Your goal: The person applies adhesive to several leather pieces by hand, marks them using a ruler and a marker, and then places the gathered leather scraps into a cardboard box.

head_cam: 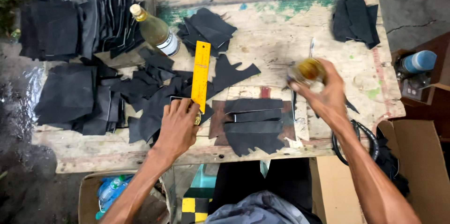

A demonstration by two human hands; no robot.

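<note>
The left hand (178,128) presses flat on the ruler's (201,75) near end, fingers spread, gripping nothing. At three o'clock from it, the right hand (326,90) is clenched around a small amber jar (307,70), blurred. Between them lie four black strips (255,128) already cut; heaps of uncut black pieces (70,92) wait at nine o'clock. One ruler, one jar, one bottle (154,29) at eleven.

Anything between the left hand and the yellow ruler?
Nothing visible. The left hand already rests on the lower end of the yellow ruler, fingers touching it. The right hand is apart, holding a small jar.
</note>
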